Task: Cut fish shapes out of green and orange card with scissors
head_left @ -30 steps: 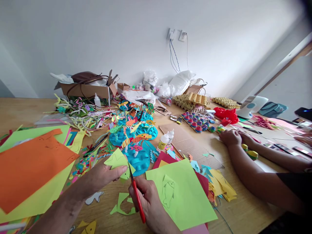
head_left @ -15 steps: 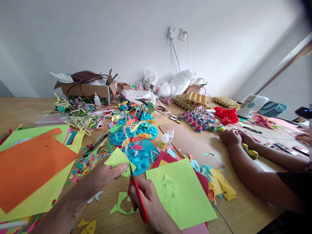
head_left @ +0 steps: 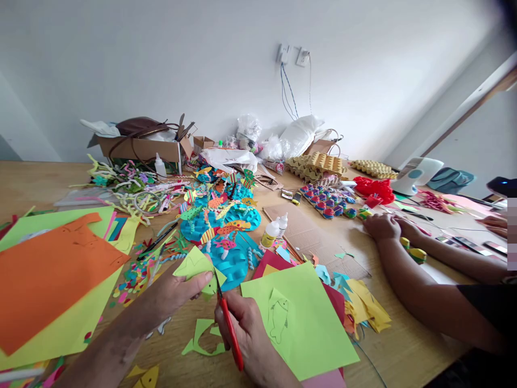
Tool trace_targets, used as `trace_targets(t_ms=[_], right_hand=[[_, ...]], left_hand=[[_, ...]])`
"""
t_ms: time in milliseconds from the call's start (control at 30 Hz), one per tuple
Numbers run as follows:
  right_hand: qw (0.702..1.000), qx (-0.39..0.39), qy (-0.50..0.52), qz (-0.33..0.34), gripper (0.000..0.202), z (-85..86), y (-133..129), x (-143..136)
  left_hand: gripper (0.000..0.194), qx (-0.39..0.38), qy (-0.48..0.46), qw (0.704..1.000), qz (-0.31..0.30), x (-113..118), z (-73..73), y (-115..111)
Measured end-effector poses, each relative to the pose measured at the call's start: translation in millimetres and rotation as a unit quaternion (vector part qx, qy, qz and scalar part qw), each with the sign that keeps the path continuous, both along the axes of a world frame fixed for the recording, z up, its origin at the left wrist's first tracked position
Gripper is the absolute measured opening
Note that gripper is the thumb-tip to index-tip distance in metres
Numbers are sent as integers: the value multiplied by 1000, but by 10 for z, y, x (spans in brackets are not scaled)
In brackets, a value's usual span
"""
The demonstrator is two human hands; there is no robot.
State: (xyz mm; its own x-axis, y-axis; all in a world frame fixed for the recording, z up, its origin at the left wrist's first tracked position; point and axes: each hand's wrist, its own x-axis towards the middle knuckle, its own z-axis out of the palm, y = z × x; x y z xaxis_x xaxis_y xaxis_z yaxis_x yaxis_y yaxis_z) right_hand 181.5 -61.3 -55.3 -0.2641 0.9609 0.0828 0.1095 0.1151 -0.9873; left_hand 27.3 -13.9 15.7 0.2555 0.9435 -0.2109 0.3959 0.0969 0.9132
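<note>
My left hand [head_left: 188,285] pinches a small piece of light green paper [head_left: 196,263] with pencil lines drawn on it. In my right hand [head_left: 244,323] is a pair of red-handled scissors [head_left: 231,334], its dark blades at the right edge of that piece. Below, on the table, lies a green paper offcut [head_left: 204,338] with a curved hole. To the right a larger green sheet [head_left: 315,328] carries a drawn fish [head_left: 278,318]. A yellow paper fish [head_left: 147,377] shows at the bottom edge. The inner faces of my left fingers are hidden.
Blue bases with colourful paper fish [head_left: 220,234] stand ahead, beside glue bottles [head_left: 270,235]. Orange paper [head_left: 56,275] lies left, yellow scraps [head_left: 365,304] right. Another person's arms [head_left: 420,296] rest on the table at right. A cardboard box [head_left: 141,151] and egg cartons [head_left: 317,164] line the wall.
The scissors and my right hand have shifted very slightly at the green piece. My left hand keeps the same hold on it. Otherwise the scene looks almost the same.
</note>
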Motion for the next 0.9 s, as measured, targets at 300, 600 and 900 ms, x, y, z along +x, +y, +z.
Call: trace_targets(t_ms=[300,600,900], right_hand=[[999,-23,16,15,39,31,11,-5],[998,-51,21,10,27,65,-3,-16],[1000,7,9,1,30,15,18,-2]], left_hand=[[25,22,-1,1000,-6,-23,-24,23],[19,33,2,999,23,27,43,-27],[23,42,-9,998,38,30,4,-32]])
